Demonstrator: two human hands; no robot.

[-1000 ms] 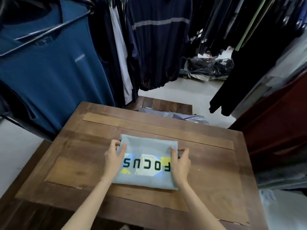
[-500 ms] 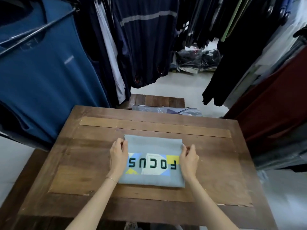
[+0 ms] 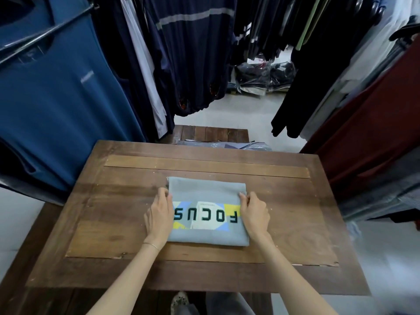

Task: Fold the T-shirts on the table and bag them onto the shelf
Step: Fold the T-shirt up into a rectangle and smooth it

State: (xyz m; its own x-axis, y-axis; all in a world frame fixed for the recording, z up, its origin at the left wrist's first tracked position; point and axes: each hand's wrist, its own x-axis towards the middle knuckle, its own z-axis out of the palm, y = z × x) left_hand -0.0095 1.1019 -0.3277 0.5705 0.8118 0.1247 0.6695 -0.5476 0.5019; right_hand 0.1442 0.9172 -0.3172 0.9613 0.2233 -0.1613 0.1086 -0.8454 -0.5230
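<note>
one folded grey T-shirt (image 3: 205,194) flat mid-tabletop (image 3: 284,201), "FOCUS" print up | left hand (image 3: 159,215) grip pinches its left edge, right hand (image 3: 254,214) grip pinches its right edge, shirt between them | clear plastic bags (image 3: 241,146) lie beyond far tabletop edge, contents unclear | count: 1 shirt, 2 hands
</note>
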